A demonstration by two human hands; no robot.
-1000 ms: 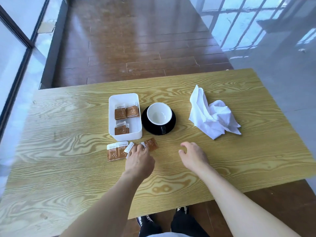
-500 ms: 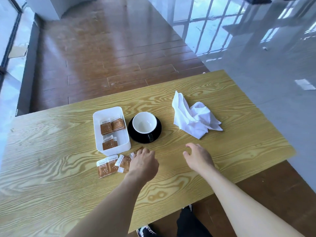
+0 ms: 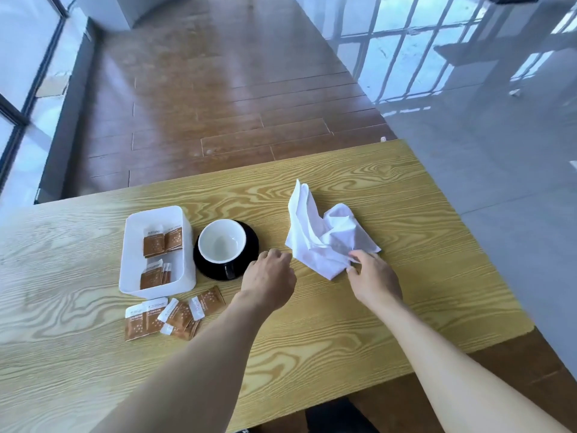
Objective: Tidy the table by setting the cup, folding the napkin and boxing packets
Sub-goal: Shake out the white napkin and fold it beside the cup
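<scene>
White napkin point(image 3: 324, 242) lay crumpled on the wood-grain desk point(image 3: 406, 307), right of the cup point(image 3: 222, 241) on its black saucer point(image 3: 249, 242); right hand point(image 3: 373, 276) pinched its near corner between curled fingers point(image 3: 354, 255), probably to pull it flat for folding. Left hand point(image 3: 270, 278) hovered between saucer and napkin, fingers loosely curled, holding nothing, likely headed for the cloth's other edge. Some brown packets point(image 3: 175, 317) sat loose beside the white box point(image 3: 156, 289), others already inside, so boxing looked unfinished.
</scene>
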